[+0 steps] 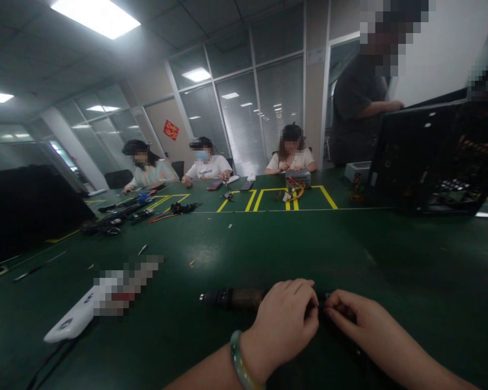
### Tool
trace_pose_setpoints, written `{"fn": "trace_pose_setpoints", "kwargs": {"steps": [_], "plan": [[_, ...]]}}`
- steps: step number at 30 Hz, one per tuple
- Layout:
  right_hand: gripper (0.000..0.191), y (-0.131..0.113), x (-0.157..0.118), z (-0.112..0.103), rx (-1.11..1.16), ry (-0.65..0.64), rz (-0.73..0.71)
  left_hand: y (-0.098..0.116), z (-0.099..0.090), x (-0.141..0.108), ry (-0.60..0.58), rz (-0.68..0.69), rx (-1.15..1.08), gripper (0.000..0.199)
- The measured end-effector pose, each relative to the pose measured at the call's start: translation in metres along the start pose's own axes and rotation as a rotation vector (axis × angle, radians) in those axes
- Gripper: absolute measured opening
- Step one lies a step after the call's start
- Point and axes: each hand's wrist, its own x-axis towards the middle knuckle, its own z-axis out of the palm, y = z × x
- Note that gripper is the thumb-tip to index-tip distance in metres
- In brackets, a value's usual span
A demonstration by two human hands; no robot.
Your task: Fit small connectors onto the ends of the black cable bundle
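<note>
A dark cylindrical tool [244, 299] with a metal tip at its left end lies across the green table [166, 346]. My left hand [288, 319], with a green bangle [241, 360] on the wrist, rests over the tool's right part, its fingers curled together. Close on the right, my right hand [350, 314] pinches with thumb and index finger at a small dark part. The fingertips of both hands nearly meet there. What lies between the fingers is too dark and small to make out.
A white device [73, 319] with a cable lies left. Bundled cables [117, 214] are farther back. At the right stands a black computer case [398, 157]; a grey box with coloured wires [297, 177] is near a seated person. Others sit or stand behind the table.
</note>
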Motion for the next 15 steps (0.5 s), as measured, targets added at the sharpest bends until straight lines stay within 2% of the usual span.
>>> {"fn": "trace_pose_setpoints", "kwargs": {"steps": [10, 15], "plan": [[0.014, 0.0023, -0.0002, 0.0002, -0.005, 0.007, -0.02, 0.004, -0.003, 0.0009, -0.027, 0.011, 0.033, 0.014], [0.016, 0.0017, 0.001, 0.0004, 0.009, -0.014, -0.003, 0.0034, -0.0019, 0.0013, 0.0, -0.012, 0.024, 0.012]]}}
